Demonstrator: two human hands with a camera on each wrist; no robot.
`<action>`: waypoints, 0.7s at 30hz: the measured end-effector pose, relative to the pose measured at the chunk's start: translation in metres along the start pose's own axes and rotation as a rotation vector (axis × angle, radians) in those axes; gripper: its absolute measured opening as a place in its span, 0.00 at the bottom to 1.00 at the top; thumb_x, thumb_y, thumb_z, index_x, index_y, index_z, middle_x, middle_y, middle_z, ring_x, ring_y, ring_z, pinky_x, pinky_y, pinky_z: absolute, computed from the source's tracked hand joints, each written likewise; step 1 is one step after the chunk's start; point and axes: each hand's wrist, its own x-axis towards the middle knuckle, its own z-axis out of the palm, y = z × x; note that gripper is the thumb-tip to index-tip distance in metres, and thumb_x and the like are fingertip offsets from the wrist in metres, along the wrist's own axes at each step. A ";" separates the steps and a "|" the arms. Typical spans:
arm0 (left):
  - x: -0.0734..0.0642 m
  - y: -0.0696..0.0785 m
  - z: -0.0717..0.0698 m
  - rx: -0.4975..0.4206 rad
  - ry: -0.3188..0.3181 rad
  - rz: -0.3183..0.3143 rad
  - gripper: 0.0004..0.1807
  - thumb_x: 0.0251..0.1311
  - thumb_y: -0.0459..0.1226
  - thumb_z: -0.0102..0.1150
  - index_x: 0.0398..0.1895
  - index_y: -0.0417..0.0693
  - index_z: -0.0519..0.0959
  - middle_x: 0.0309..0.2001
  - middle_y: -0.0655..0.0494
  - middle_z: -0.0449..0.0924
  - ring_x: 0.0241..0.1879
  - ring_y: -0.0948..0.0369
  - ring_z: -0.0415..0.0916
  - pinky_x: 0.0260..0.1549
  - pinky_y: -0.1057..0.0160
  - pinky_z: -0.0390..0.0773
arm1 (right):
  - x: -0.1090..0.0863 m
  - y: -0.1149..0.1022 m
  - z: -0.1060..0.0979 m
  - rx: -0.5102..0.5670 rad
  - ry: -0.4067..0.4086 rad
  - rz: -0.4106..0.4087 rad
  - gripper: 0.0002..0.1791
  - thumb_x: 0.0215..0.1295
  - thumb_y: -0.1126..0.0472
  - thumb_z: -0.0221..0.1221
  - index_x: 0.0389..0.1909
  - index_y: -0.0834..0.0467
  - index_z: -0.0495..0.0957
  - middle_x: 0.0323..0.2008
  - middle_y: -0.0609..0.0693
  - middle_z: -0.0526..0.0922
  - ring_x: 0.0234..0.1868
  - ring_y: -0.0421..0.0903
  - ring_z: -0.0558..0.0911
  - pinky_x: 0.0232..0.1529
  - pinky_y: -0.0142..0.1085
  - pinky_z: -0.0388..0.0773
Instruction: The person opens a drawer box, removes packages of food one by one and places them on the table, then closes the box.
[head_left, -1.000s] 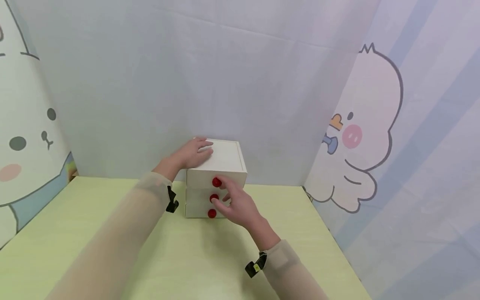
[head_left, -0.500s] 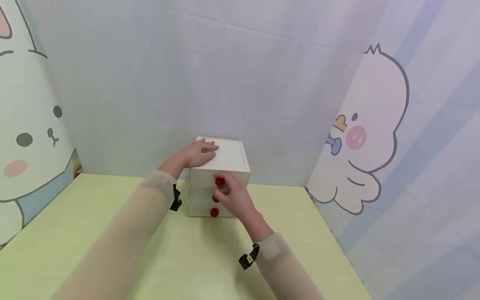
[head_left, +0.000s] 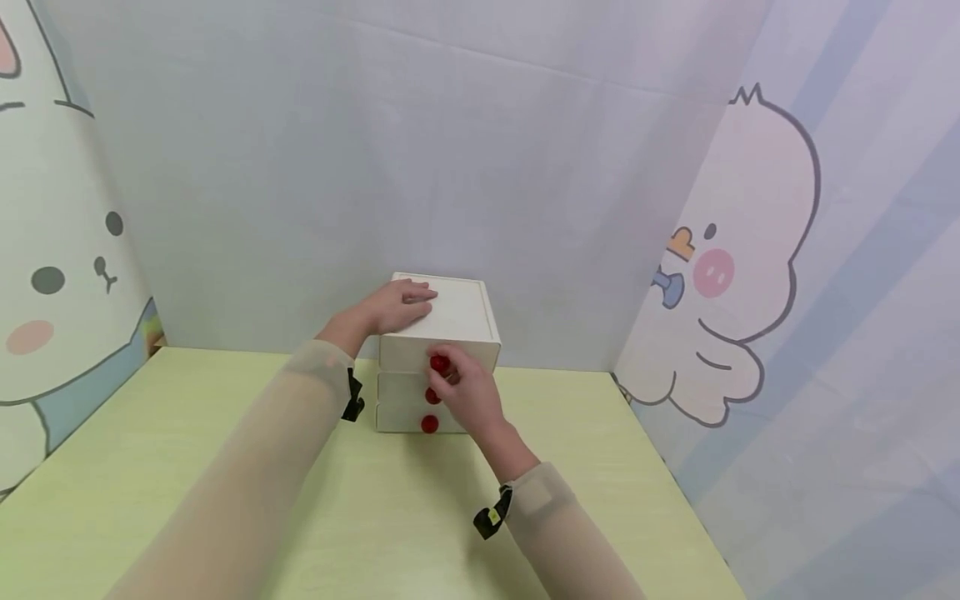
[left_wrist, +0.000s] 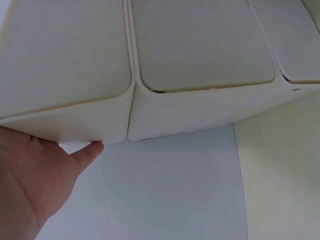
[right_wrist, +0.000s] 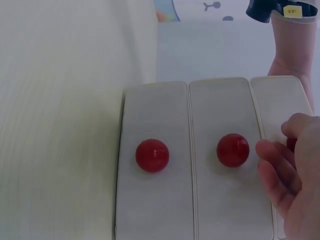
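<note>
Left hand [head_left: 393, 307] rests palm down on the top of a white three-drawer cabinet [head_left: 463, 312], its fingers fairly straight and grasping nothing, while the right hand [head_left: 477, 397] pinches the top red knob [head_left: 439, 363] between thumb and fingers. Just below them sits the middle red knob [head_left: 433, 396] (whether a finger brushes it, I cannot tell), and under that the bottom red knob [head_left: 430, 424]. The cabinet stands near the far edge of a pale yellow-green table [head_left: 360, 517], in front of a light grey curtain [head_left: 480, 150]. Each wrist wears a black strap, and both sleeves are beige
</note>
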 end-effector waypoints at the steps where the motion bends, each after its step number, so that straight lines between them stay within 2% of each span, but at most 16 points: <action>1: 0.000 0.000 0.000 -0.004 0.002 0.000 0.30 0.84 0.49 0.46 0.82 0.50 0.72 0.88 0.46 0.58 0.89 0.42 0.46 0.87 0.36 0.49 | 0.000 0.000 0.001 -0.004 0.010 -0.006 0.15 0.72 0.67 0.71 0.56 0.58 0.86 0.38 0.54 0.90 0.31 0.44 0.87 0.36 0.29 0.87; 8: 0.002 0.000 0.001 -0.020 0.003 -0.002 0.29 0.83 0.49 0.48 0.81 0.50 0.74 0.88 0.46 0.59 0.89 0.42 0.47 0.87 0.36 0.49 | -0.003 0.002 0.004 -0.024 0.052 -0.036 0.14 0.71 0.67 0.71 0.55 0.59 0.87 0.38 0.54 0.91 0.30 0.45 0.88 0.36 0.29 0.88; 21: 0.001 -0.002 0.001 -0.034 0.001 -0.012 0.29 0.84 0.48 0.48 0.81 0.51 0.74 0.88 0.48 0.58 0.90 0.43 0.45 0.87 0.36 0.48 | -0.003 0.003 0.003 -0.019 0.055 -0.063 0.13 0.71 0.67 0.71 0.54 0.59 0.88 0.37 0.53 0.91 0.31 0.45 0.88 0.36 0.29 0.88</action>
